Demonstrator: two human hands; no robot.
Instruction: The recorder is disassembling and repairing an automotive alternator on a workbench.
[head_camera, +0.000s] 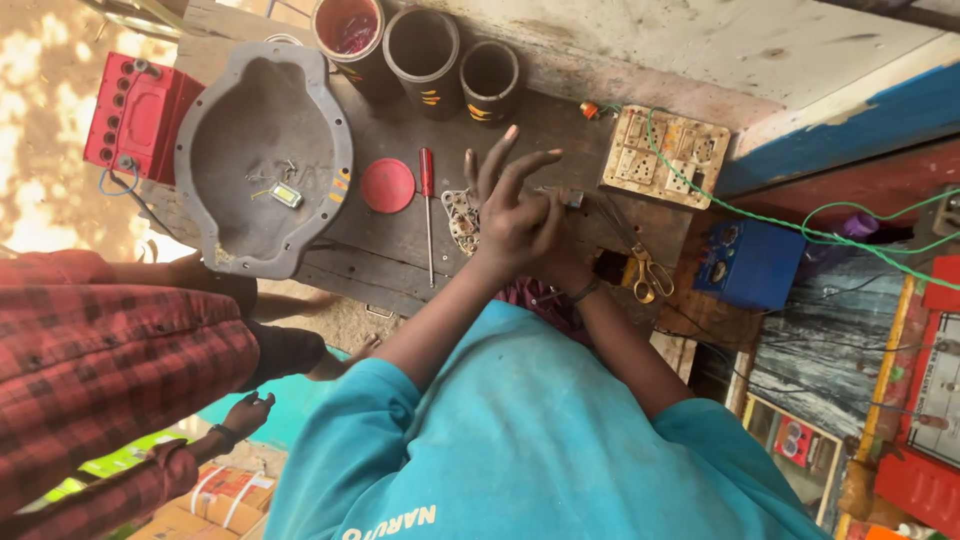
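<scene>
A: What is seen at the hands?
B: The left hand is raised above the dark wooden bench with its fingers spread and loosely bent; nothing is gripped in it. The right hand is tucked behind and below the left one, largely hidden, so whether it is closed on anything cannot be told.

A: What lies nearest?
B: A small perforated metal plate is lying flat on the bench, just to the left of the left hand and partly covered by it. A red-handled screwdriver is laid just beyond that plate, and a round red lid is found next to the screwdriver.

A: And farther off?
B: Yellow-handled scissors are placed to the right of the hands. A beige switchboard with a green wire is set beyond the scissors, and a blue box is seen at their right. A grey metal housing is rested at the bench's far left, with a red battery beside it. Three dark cylinders are lined along the bench's back edge. Another person's plaid sleeve is visible beside the bench.
</scene>
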